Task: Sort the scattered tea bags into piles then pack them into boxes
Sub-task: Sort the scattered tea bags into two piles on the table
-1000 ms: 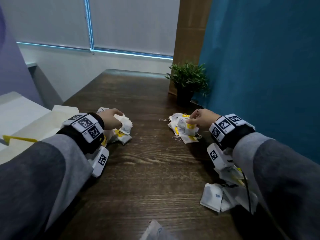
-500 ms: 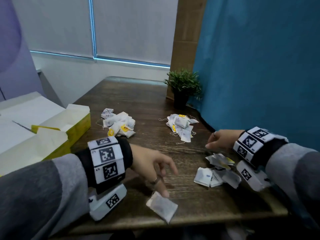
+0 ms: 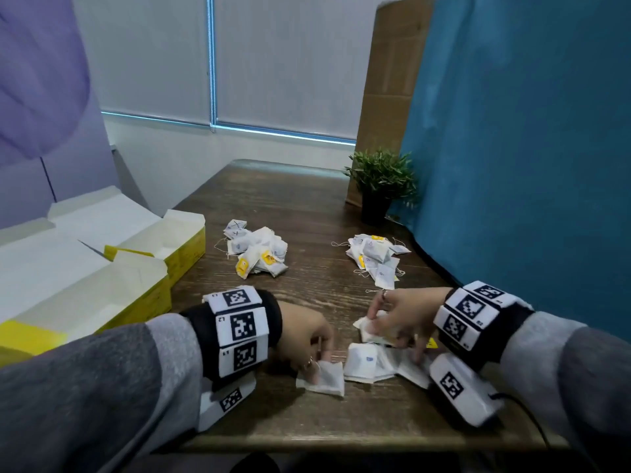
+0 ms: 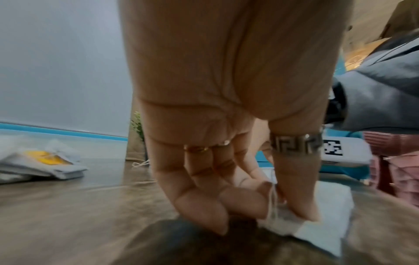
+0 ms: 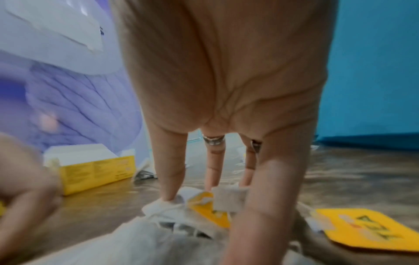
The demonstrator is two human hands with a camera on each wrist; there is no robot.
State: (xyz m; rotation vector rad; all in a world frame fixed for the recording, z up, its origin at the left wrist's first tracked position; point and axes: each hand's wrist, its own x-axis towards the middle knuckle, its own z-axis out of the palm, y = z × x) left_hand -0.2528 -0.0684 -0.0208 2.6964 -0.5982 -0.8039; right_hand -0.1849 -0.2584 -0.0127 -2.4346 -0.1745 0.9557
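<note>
My left hand (image 3: 321, 365) pinches a corner of a single white tea bag (image 3: 326, 380) lying near the table's front edge. In the left wrist view, the fingertips (image 4: 301, 213) close on the bag's corner and string (image 4: 273, 202). My right hand (image 3: 379, 327) reaches down into the near loose heap of tea bags (image 3: 367, 365). A small white bag (image 5: 229, 198) stands pinched between thumb and fingers. Two sorted piles lie farther back, a left pile (image 3: 256, 252) and a right pile (image 3: 375, 262). Open yellow boxes (image 3: 186, 249) stand at the left.
A potted plant (image 3: 380, 186) stands at the back right against a blue partition (image 3: 512, 165). A second open yellow box (image 3: 146, 302) sits nearer me on the left. A loose yellow tag (image 5: 362, 231) lies right of my right hand. Bare wooden table (image 3: 273, 186) stretches behind the piles.
My left hand slid right to the single bag at the front edge and pinched it. My right hand came down from beside the loose heap onto it and took up a bag.
</note>
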